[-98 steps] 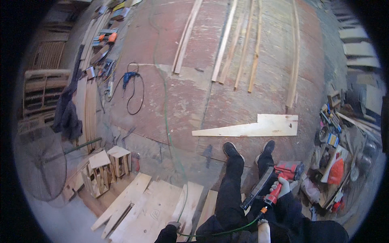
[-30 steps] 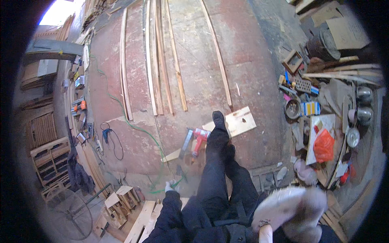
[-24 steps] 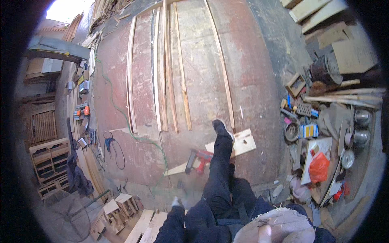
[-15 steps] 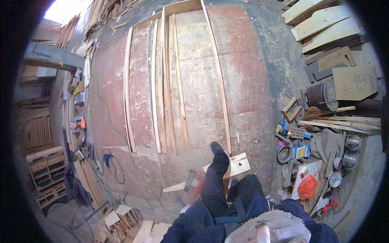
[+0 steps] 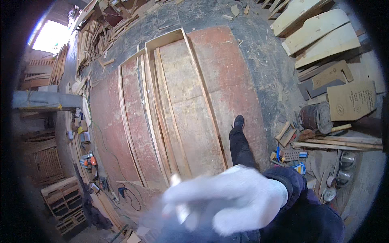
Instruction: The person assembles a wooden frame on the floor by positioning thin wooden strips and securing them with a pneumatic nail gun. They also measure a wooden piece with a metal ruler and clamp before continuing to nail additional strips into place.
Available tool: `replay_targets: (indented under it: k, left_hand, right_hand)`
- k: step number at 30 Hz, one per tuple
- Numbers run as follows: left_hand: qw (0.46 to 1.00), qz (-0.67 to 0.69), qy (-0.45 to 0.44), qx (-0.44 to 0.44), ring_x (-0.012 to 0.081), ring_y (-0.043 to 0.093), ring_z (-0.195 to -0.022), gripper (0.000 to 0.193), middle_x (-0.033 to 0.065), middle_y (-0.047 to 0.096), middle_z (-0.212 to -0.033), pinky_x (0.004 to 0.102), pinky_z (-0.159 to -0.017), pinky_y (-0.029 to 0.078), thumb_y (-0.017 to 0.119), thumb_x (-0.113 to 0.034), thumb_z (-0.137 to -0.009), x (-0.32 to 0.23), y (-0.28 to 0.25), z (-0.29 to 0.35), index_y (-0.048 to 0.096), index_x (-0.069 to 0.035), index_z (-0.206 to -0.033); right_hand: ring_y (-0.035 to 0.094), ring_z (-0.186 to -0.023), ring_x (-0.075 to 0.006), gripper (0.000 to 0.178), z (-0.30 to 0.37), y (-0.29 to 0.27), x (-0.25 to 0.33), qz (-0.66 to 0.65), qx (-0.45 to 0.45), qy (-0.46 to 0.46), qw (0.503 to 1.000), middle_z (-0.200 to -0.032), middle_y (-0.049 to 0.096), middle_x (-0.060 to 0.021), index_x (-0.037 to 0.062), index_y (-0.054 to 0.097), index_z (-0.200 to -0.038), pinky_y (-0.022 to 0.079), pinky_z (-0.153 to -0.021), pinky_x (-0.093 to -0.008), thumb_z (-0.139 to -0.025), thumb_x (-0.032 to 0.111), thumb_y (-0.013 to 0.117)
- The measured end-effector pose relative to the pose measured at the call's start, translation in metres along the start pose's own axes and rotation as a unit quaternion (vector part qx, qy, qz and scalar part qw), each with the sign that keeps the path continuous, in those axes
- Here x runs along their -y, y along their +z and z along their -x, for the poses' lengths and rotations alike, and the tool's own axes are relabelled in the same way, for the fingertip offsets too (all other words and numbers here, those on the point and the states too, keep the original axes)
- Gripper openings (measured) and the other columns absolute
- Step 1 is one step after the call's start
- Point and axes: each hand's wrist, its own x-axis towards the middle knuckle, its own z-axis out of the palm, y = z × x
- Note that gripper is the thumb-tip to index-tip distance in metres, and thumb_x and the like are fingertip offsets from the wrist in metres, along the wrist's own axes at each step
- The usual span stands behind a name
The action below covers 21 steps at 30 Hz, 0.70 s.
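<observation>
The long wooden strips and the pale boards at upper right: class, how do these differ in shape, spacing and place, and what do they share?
Shape: the long wooden strips are slender; the pale boards are broad.
Spacing: the strips have gaps between most of them; the boards sit close together.
Place: the strips are on the reddish panel; the boards are off to its right.
Both are light-coloured wood.

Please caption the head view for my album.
Blurred white-gloved right hand; beyond it, long wooden strips on reddish flooring.

Wood strips point(image 5: 204, 95) left of bucket point(image 5: 313, 119)
</observation>
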Motion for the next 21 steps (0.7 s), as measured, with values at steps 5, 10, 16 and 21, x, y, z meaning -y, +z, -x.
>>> replay_targets:
  k: [5,10,16,21]
  left_hand:
    - [0.997,-0.073,-0.013,0.011,0.0376,0.067,-0.112,0.037,0.0220,0.071,-0.117,0.0471,-0.092,0.054,0.053,-0.040,-0.101,-0.137,0.107,-0.023,0.070,-0.011,-0.117]
    - [0.988,-0.156,-0.011,0.021,0.0376,0.067,-0.112,0.038,0.0223,0.070,-0.118,0.0475,-0.093,0.054,0.053,-0.040,-0.100,-0.230,0.169,-0.042,0.070,-0.012,-0.118]
    - [0.929,-0.355,0.087,0.065,0.0375,0.067,-0.113,0.039,0.0226,0.070,-0.119,0.0479,-0.093,0.054,0.054,-0.041,-0.099,-0.332,0.236,-0.094,0.071,-0.012,-0.119]
    - [0.769,-0.568,0.272,0.111,0.0379,0.067,-0.115,0.041,0.0223,0.070,-0.123,0.0480,-0.096,0.053,0.055,-0.043,-0.098,-0.474,0.285,-0.161,0.070,-0.013,-0.122]
  right_hand:
    - [0.073,-0.091,-0.0269,0.038,-0.089,-0.110,0.125,0.009,0.050,-0.023,0.998,-0.102,0.073,-0.0152,-0.0010,0.062,-0.118,0.057,-0.082,-0.0358,-0.093,0.027,0.065]
    - [0.073,-0.082,-0.0288,0.037,-0.157,-0.204,0.246,0.033,0.085,-0.050,0.995,-0.093,0.074,-0.0133,-0.0011,0.065,-0.115,0.057,-0.074,-0.0366,-0.088,0.024,0.067]
    - [0.073,-0.095,-0.0242,0.045,-0.201,-0.355,0.305,-0.021,-0.058,0.078,0.995,-0.115,0.070,-0.0240,-0.0061,0.055,-0.137,0.059,-0.086,-0.0346,-0.105,0.025,0.057]
    - [0.075,-0.092,-0.0246,0.040,-0.164,-0.600,0.209,0.012,-0.466,0.065,0.882,-0.109,0.074,-0.0170,-0.0014,0.062,-0.128,0.061,-0.080,-0.0368,-0.107,0.032,0.056]
